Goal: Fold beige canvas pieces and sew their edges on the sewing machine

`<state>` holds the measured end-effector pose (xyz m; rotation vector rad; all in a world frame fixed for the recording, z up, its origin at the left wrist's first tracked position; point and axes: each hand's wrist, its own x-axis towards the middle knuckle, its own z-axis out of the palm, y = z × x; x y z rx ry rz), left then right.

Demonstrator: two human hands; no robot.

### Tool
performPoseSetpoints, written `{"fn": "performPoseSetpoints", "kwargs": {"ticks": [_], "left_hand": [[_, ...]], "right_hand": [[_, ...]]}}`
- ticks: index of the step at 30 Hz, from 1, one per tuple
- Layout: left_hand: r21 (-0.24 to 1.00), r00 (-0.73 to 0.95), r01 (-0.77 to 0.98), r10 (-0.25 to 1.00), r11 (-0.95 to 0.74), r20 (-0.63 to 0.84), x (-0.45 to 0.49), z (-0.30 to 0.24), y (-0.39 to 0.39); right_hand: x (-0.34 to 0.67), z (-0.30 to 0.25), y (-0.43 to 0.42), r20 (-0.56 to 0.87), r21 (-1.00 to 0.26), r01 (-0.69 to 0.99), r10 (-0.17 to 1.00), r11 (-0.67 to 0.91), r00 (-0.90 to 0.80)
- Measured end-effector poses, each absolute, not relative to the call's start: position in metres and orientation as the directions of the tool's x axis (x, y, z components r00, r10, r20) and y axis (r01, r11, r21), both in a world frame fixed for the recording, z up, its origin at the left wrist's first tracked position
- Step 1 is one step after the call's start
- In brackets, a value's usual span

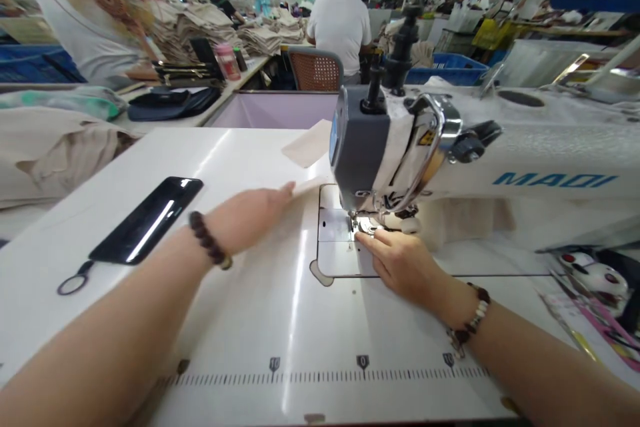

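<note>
My left hand (255, 213), slightly blurred, reaches across the white machine table left of the needle. It is closed on the edge of a thin beige fabric piece (309, 187), which stretches toward the needle plate (334, 223). My right hand (403, 260) lies by the presser foot (367, 223) of the sewing machine (365, 147). Its index finger is stretched out, with the tip at the foot's front edge; the other fingers are partly curled, and I see nothing held in them. Another beige fabric piece (307, 145) lies flat behind the left hand, beside the machine head.
A black phone (147, 220) with a ring strap rests on the left. Beige cloth (55, 153) is heaped at the far left. Scissors and small tools (595, 310) lie at the right edge. A person in white (340, 27) sits ahead; another (85, 27) is at left.
</note>
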<state>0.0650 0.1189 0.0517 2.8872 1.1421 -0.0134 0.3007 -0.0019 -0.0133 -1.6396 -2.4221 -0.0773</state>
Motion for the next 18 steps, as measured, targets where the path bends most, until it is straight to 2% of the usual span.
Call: {"fn": "performPoseSetpoints", "kwargs": {"ticks": [1, 3, 4, 5, 6, 7, 9, 11, 13, 14, 16, 18], "left_hand": [[0.182, 0.669, 0.733, 0.743, -0.656, -0.014, 0.055, 0.064, 0.124], [0.306, 0.653, 0.72, 0.757, -0.622, 0.001, 0.043, 0.083, 0.128], [0.535, 0.638, 0.662, 0.769, -0.525, -0.035, 0.04, 0.087, 0.126], [0.704, 0.618, 0.583, 0.784, -0.406, -0.06, 0.04, 0.086, 0.123], [0.818, 0.604, 0.505, 0.79, -0.276, -0.107, 0.041, 0.08, 0.118], [0.863, 0.584, 0.473, 0.797, -0.18, -0.154, 0.043, 0.072, 0.112], [0.815, 0.506, 0.551, 0.848, -0.178, -0.157, 0.047, 0.049, 0.099], [0.618, 0.491, 0.681, 0.871, -0.393, 0.013, 0.051, 0.029, 0.083], [0.361, 0.661, 0.656, 0.736, -0.663, 0.149, 0.059, 0.018, 0.067], [0.279, 0.782, 0.56, 0.608, -0.78, 0.132, 0.065, 0.016, 0.058], [0.184, 0.928, 0.361, 0.372, -0.914, 0.027, 0.08, 0.016, 0.045], [0.107, 0.952, 0.306, 0.306, -0.946, -0.01, 0.096, 0.016, 0.04]], "right_hand": [[0.301, -0.013, -0.002, 0.198, -0.083, 0.922, 0.913, 0.378, -0.357], [0.301, -0.012, -0.002, 0.19, -0.088, 0.921, 0.914, 0.379, -0.358], [0.301, -0.012, -0.003, 0.188, -0.087, 0.921, 0.914, 0.38, -0.359], [0.301, -0.011, -0.003, 0.187, -0.085, 0.921, 0.914, 0.379, -0.359], [0.301, -0.011, -0.003, 0.186, -0.081, 0.922, 0.915, 0.379, -0.359], [0.301, -0.011, -0.003, 0.186, -0.078, 0.923, 0.915, 0.377, -0.358], [0.301, -0.011, -0.003, 0.189, -0.076, 0.923, 0.914, 0.377, -0.358], [0.301, -0.012, -0.003, 0.196, -0.084, 0.92, 0.912, 0.382, -0.36], [0.302, -0.012, -0.003, 0.202, -0.097, 0.916, 0.909, 0.39, -0.365], [0.302, -0.012, -0.003, 0.205, -0.107, 0.913, 0.907, 0.395, -0.368], [0.303, -0.011, -0.004, 0.217, -0.136, 0.903, 0.901, 0.408, -0.375], [0.304, -0.01, -0.006, 0.237, -0.17, 0.883, 0.888, 0.437, -0.394]]}}
